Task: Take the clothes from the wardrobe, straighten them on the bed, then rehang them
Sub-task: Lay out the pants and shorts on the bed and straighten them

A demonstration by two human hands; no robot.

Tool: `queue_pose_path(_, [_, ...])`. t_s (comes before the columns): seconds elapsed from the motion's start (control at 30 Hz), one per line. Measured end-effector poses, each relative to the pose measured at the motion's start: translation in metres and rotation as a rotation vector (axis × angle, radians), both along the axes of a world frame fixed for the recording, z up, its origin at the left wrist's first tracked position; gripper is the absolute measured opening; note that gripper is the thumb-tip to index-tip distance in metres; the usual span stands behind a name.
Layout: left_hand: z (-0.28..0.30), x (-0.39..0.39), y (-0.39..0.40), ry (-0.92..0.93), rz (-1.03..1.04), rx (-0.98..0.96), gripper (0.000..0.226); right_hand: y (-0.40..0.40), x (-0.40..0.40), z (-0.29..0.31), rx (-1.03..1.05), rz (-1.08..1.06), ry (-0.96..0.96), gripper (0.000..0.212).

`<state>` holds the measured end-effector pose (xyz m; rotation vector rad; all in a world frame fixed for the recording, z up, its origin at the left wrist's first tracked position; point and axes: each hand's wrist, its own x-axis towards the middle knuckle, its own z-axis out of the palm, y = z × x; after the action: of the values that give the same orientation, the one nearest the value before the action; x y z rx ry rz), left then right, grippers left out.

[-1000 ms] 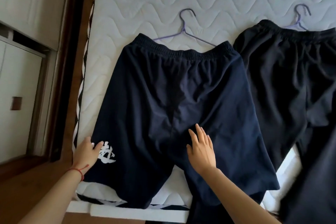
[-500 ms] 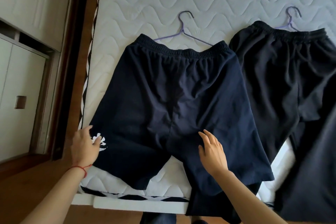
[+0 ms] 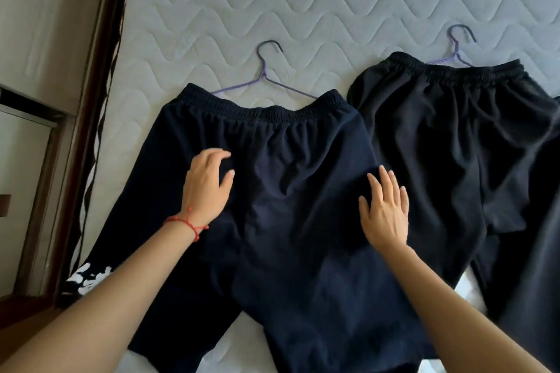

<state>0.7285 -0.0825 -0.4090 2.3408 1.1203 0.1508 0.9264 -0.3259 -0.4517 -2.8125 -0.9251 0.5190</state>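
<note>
Landmark: navy shorts, spread flat on the bed, waistband away from the person.
Hanger: purple hanger lies at the waistband, hook pointing up the bed.
Left hand: rests on the shorts' left leg below the waistband, fingers curled; its grip pinches nothing that I can tell.
Right hand: flat on the shorts' right side, fingers spread, holding nothing.
Neighbour: black shorts on a second hanger, touching the navy shorts' right edge.
Risk: smoothing outward could shove fabric onto the black shorts, rumpling both; a hard push could slide the hems, which hang over the bed edge, further off.
</note>
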Motion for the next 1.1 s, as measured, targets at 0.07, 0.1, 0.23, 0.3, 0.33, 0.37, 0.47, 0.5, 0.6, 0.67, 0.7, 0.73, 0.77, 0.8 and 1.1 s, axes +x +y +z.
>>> queue_pose_path(0.07, [-0.006,0.037,0.019,0.003,-0.01,0.045,0.031,-0.01,0.013,-0.013,-0.016,0.021,0.017,0.061])
queue_pose_path(0.1, [-0.008,0.053,0.028,0.019,-0.015,0.071,0.031,-0.013,0.016,-0.018,-0.007,0.043,0.011,0.062])
queue_pose_path(0.23, [-0.026,0.112,0.06,0.119,-0.047,0.157,0.035,-0.021,0.018,-0.036,0.088,0.058,-0.064,0.053])
queue_pose_path(0.3, [-0.038,0.13,0.078,0.18,-0.08,0.22,0.038,-0.021,0.018,-0.042,0.127,0.05,-0.113,0.05])
queue_pose_path(0.33, [-0.045,0.136,0.086,0.213,-0.07,0.229,0.04,-0.021,0.018,-0.044,0.139,0.057,-0.143,0.049])
queue_pose_path(0.37, [-0.05,0.143,0.094,0.243,-0.037,0.218,0.041,-0.021,0.02,-0.045,0.154,0.068,-0.173,0.047])
queue_pose_path(0.47, [-0.061,0.155,0.107,0.304,0.064,0.206,0.039,-0.016,0.035,-0.045,0.241,0.065,-0.201,0.038])
queue_pose_path(0.5, [-0.063,0.157,0.11,0.308,0.076,0.231,0.035,-0.014,0.045,-0.045,0.28,0.06,-0.204,0.035])
queue_pose_path(0.6, [-0.063,0.17,0.113,0.294,0.058,0.237,0.026,0.001,0.092,-0.04,0.341,0.04,-0.243,0.031])
queue_pose_path(0.67, [-0.061,0.179,0.115,0.28,0.039,0.194,0.023,0.018,0.128,-0.035,0.36,-0.023,-0.241,0.034])
queue_pose_path(0.7, [-0.06,0.183,0.116,0.274,0.03,0.17,0.022,0.029,0.147,-0.031,0.371,-0.069,-0.219,0.036])
queue_pose_path(0.73, [-0.06,0.185,0.116,0.27,0.019,0.146,0.023,0.041,0.165,-0.027,0.38,-0.114,-0.191,0.038])
queue_pose_path(0.77, [-0.06,0.188,0.116,0.263,0.007,0.12,0.023,0.054,0.183,-0.023,0.384,-0.153,-0.166,0.037])
queue_pose_path(0.8, [-0.06,0.19,0.115,0.252,-0.001,0.096,0.023,0.066,0.2,-0.019,0.381,-0.186,-0.152,0.037])
queue_pose_path(1.1, [-0.041,0.214,0.108,0.043,0.025,-0.068,0.023,0.137,0.283,-0.014,0.309,-0.731,0.132,0.037])
